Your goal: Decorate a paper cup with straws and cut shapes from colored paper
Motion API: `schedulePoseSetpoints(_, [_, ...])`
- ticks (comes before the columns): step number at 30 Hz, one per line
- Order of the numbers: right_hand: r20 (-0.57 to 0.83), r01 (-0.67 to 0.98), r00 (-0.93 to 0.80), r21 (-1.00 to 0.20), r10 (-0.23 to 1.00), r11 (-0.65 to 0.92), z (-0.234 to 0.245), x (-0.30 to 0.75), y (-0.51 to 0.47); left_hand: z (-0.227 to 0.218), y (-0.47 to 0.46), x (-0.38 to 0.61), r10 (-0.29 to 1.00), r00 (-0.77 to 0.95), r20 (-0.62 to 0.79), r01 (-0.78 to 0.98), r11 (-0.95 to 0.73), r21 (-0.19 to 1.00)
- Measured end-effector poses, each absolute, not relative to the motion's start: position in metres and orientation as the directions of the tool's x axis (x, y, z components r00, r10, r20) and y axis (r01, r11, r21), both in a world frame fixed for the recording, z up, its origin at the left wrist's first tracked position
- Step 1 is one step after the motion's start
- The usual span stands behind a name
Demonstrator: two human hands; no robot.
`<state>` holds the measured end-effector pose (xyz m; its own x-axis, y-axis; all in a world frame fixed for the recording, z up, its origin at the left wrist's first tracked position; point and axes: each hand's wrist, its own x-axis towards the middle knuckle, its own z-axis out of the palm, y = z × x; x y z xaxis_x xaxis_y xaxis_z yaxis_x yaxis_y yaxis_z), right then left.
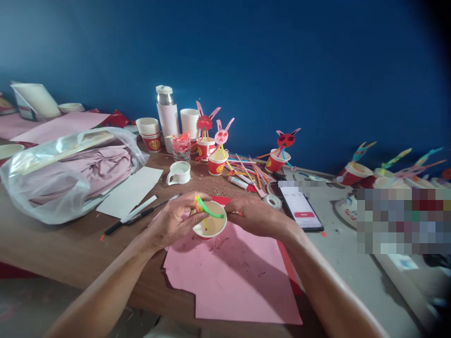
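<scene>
Nearest you, at 6 o'clock from the cup, the creased pink sheet (243, 286) spreads over the desk (165, 286). Above its far end is the paper cup (213, 228), its mouth tilted toward you. Your left hand (175, 220) has its grip closed on the green stem (212, 212) at the cup's 10 o'clock rim; whether it also bears the cup, you can't tell from here. A yellow stem (206, 224) reaches down inside. Your right hand (257, 216) curls in at 3 o'clock, fingers bent by the rim; whether its grip grasps anything is hidden.

Squeeze too hard and the thin wall could buckle; pull the green stem sideways and it may bend or come away. Swing your right forearm out and you could knock the phone (301, 206) at 3 o'clock; the pens (141, 213) at 9 could roll if your left brushes them.

Farther off, the white mug (179, 172) stands at 11 o'clock, and the pink-faced figure (221, 136) rises from its cup near 12, top-heavy enough, I'd judge, to tip if bumped.
</scene>
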<state>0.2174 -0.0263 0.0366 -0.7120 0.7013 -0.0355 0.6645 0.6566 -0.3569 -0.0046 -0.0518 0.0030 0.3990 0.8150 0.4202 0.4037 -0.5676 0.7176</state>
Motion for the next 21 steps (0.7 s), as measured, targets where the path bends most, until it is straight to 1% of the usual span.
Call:
schedulePoseSetpoints(2, [-0.04,0.665,-0.713,-0.355,0.7,0.657,0.037,0.2173,-0.0269,0.0018,-0.053,-0.0041,0.815,0.389,0.43,0.41,-0.571,0.711])
schedulePoseSetpoints(5, [-0.043,0.661,-0.718,-0.356,0.695,0.661,0.0384,0.217,-0.0278,0.0013,-0.0541,-0.0036,0.785,0.409,0.466,0.43,-0.616,0.66])
schedulePoseSetpoints(9, [-0.063,0.678,-0.704,-0.358,0.708,0.642,0.0392,0.2165,-0.0278,0.0038,-0.0534,-0.0042,0.762,0.444,0.47,0.452,-0.644,0.617])
schedulePoseSetpoints(13, [-0.081,0.685,-0.699,-0.364,0.711,0.632,0.0388,0.2155,-0.027,0.0068,-0.0522,-0.0047,0.767,0.485,0.42,0.426,-0.627,0.653])
schedulePoseSetpoints(15, [-0.12,0.69,-0.697,-0.382,0.707,0.615,0.0391,0.2151,-0.0264,0.0074,-0.0517,-0.004,0.774,0.492,0.398,0.402,-0.608,0.685])
schedulePoseSetpoints(18, [-0.198,0.697,-0.695,-0.421,0.692,0.58,0.0402,0.2157,-0.0246,0.0065,-0.0508,-0.0022,0.797,0.463,0.387,0.37,-0.571,0.733])
schedulePoseSetpoints(21, [-0.262,0.689,-0.701,-0.486,0.663,0.537,0.0404,0.2182,-0.0218,0.0047,-0.0501,-0.0005,0.823,0.418,0.383,0.34,-0.533,0.774])
